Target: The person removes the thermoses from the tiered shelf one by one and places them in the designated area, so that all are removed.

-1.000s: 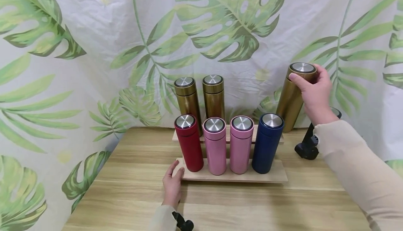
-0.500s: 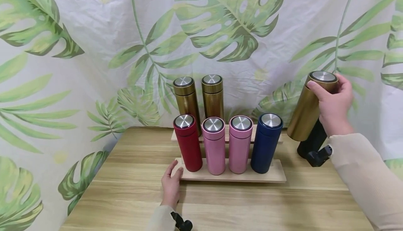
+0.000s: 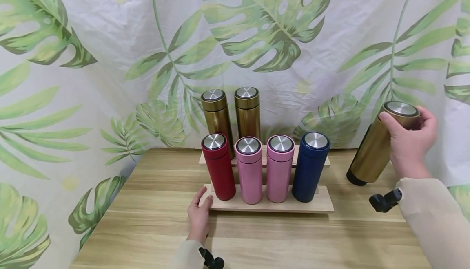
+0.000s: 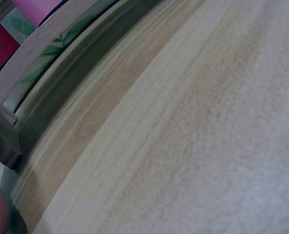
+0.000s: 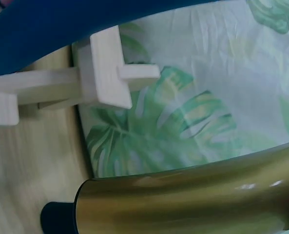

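Note:
My right hand [image 3: 413,146] grips a gold thermos flask [image 3: 378,151] round its top, thumb on the near side. The flask tilts and overlaps a black bottle [image 3: 355,178], of which little more than the base shows. In the right wrist view the gold flask [image 5: 193,195] lies across the lower part. My left hand [image 3: 199,216] holds the left end of a two-tier wooden rack [image 3: 271,206]. On its lower tier stand a red flask [image 3: 222,175], two pink flasks [image 3: 251,181] and a blue flask [image 3: 310,175]. Two gold flasks [image 3: 247,114] stand on the upper tier, at the left.
The rack stands on a wood-grain table [image 3: 158,203]. A leaf-print cloth [image 3: 110,57] hangs behind and to the left of the table. In the right wrist view the blue flask [image 5: 86,24] is close to the rack's right end [image 5: 107,68].
My right hand has carried the gold flask right and down, from behind the blue flask to in front of the black bottle. My left hand stays at the rack's left end.

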Demonstrator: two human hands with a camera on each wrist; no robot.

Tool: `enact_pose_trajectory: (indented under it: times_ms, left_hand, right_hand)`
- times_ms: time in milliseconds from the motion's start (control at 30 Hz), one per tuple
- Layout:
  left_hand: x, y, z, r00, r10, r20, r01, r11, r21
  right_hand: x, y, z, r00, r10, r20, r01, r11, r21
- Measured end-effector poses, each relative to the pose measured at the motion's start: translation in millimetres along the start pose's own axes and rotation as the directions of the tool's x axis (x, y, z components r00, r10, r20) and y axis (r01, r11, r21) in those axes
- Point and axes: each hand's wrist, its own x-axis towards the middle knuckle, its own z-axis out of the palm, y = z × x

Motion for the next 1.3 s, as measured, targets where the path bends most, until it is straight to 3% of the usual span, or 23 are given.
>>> enact_pose_trajectory:
  times_ms: [333, 733, 900, 1300]
  left_hand:
    - [-1.3, 1.9, -0.6, 1.000, -0.012, 0.012, 0.012, 1.000, 0.004]
    - [0.7, -1.4, -0.4, 1.000, -0.011, 0.011, 0.011, 0.999, 0.035]
    - [-1.2, 0.4, -0.2, 1.000, -0.006, 0.002, 0.006, 0.999, 0.042]
    - [-3.1, 0.5, -0.3, 1.000, 0.006, -0.010, -0.005, 0.999, 0.044]
  right_hand:
    - [-7.4, 17, -29, 0.997, -0.005, -0.082, -0.004, 0.994, -0.111]
    - [-5.3, 39, -54, 0.986, 0.081, -0.148, -0.086, 0.996, -0.024]
    - [-5.0, 46, -61, 0.982, 0.079, -0.171, -0.082, 0.997, -0.009]
    - [-6.5, 54, -70, 0.978, 0.112, -0.175, -0.132, 0.985, -0.109]
